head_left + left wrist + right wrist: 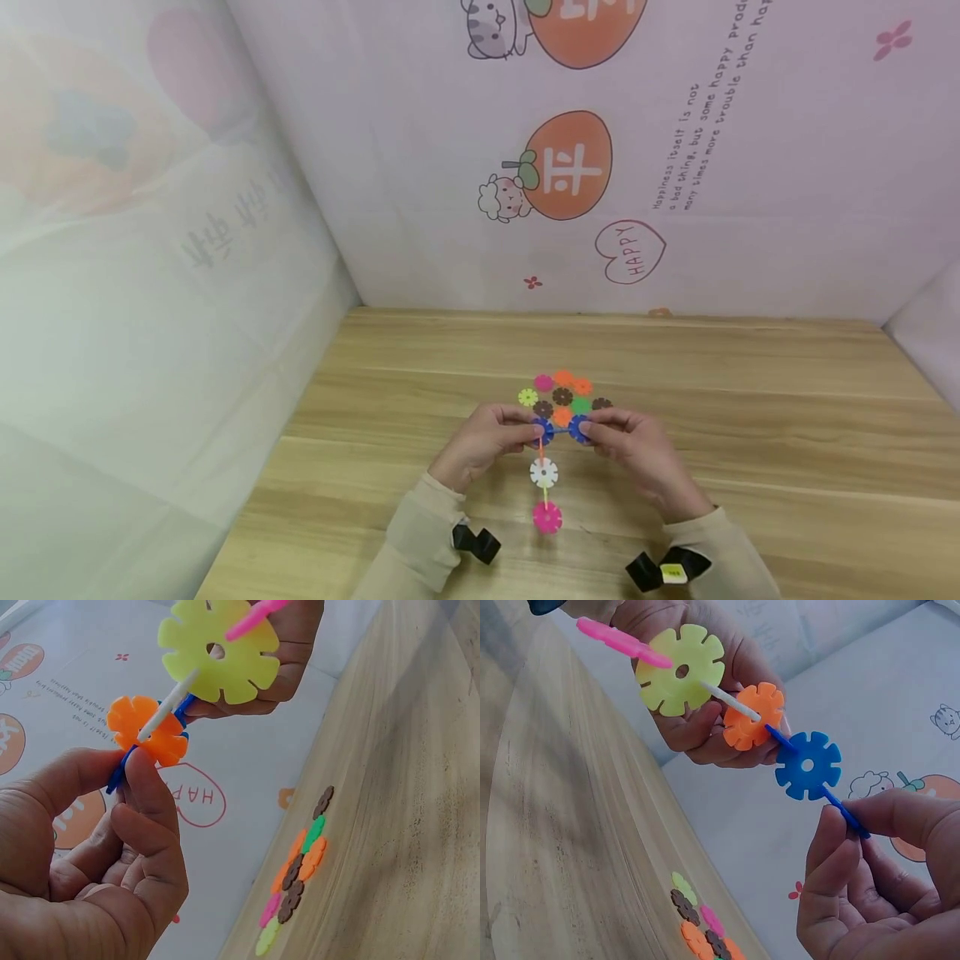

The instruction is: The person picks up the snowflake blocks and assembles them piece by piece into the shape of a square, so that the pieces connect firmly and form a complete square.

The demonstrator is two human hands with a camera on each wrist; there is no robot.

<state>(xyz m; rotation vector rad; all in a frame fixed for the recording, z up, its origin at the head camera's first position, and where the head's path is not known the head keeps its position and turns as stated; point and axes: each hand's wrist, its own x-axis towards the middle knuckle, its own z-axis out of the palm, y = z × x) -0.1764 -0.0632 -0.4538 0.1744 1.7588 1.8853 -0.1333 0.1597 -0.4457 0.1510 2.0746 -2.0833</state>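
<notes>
My left hand pinches a blue notched disc between thumb and finger. My right hand pinches another blue notched disc, seen edge-on in the right wrist view. Between them a third blue disc joins the two by its slots. From the left-hand blue disc a chain hangs toward me: an orange disc, a white disc, a yellow disc and a pink disc. Neighbouring discs slot together crosswise. The whole chain is held above the table.
Loose notched discs lie grouped on the wooden table beyond my hands, among them a pink disc, a yellow-green disc, a green disc and a brown disc. Printed cloth walls stand behind and at the sides.
</notes>
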